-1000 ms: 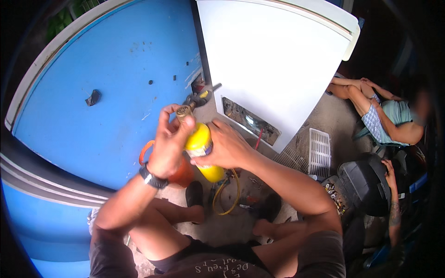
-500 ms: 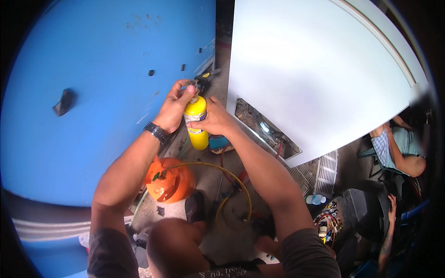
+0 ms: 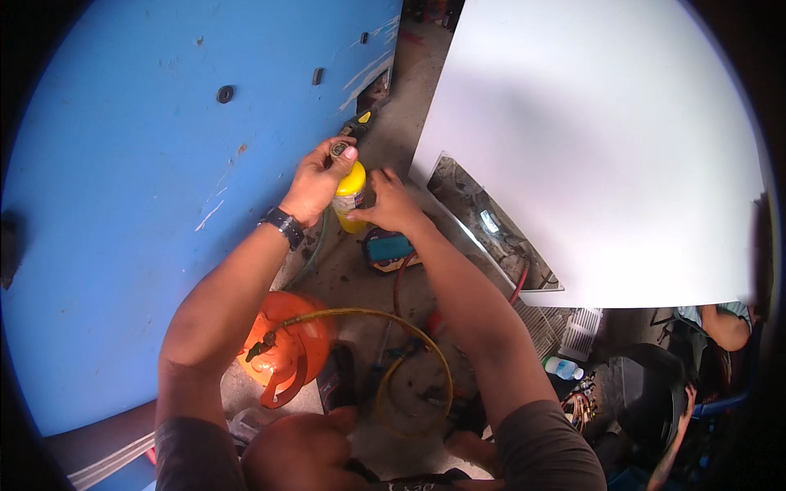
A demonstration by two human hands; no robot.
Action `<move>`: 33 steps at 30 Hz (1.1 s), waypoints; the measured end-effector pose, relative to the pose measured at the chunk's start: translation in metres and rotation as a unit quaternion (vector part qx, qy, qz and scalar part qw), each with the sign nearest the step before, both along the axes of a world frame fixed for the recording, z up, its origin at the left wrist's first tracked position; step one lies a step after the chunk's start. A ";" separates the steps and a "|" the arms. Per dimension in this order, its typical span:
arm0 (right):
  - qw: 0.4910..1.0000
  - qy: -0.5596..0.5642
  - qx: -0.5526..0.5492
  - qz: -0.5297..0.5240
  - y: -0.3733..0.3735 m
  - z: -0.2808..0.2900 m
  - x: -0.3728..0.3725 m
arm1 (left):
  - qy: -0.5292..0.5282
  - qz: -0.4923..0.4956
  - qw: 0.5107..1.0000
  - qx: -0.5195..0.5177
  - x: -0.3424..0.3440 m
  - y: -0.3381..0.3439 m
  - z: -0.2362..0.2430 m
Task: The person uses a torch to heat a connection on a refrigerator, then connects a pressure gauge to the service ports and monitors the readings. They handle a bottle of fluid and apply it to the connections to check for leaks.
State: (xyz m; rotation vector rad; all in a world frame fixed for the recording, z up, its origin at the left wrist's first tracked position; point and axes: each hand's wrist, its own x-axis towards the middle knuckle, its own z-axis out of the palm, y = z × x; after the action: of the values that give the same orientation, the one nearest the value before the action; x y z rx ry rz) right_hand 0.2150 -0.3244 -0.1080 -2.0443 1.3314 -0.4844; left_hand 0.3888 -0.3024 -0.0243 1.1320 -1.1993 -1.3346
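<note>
Left hand on the fitting, right hand at the canister's side

And here's the left hand [image 3: 315,186], wrapped round the metal fitting [image 3: 339,149] atop the yellow canister [image 3: 350,200]. The right hand [image 3: 393,206] has its thumb by the canister's side, fingers spread; whether they press, I can't tell! The canister sits between both hands, near the blue panel's [image 3: 147,164] right edge; whether its base meets the floor [image 3: 413,98] doesn't show.

The danger, as I read it: a slack right hand could let the canister twist under the fitting, and a tilt could knock the teal-topped box [image 3: 390,248] just beside its base.

Now the edges! The blue panel crowds the left knuckles, the white panel [image 3: 589,155] slants off rightward, and between their edges runs a strip of floor. Nearer the body, the orange tank's [image 3: 304,342] yellow hose [image 3: 352,310] arches between the forearms: a dropped elbow could snag it.
</note>
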 end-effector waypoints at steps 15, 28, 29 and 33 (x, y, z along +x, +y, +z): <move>0.978 0.177 0.021 0.105 0.012 -0.089 -0.017 | -0.094 -0.026 0.994 0.047 0.001 0.016 -0.024; 0.977 0.125 -0.082 0.153 0.245 0.095 -0.176 | -0.347 0.010 0.937 0.031 0.012 0.022 -0.005; 0.975 0.136 -0.065 0.164 0.267 0.105 -0.181 | -0.362 0.029 0.932 0.019 0.027 0.027 -0.008; 0.959 0.218 0.002 0.180 0.349 0.158 -0.223 | -0.222 -0.027 0.974 -0.043 0.018 0.086 0.070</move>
State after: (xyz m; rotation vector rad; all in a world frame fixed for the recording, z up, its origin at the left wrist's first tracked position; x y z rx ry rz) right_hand -0.0083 0.0249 0.0499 -2.4106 1.1450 0.1425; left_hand 0.4073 -0.2161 0.0455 1.3870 -1.6042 -1.0850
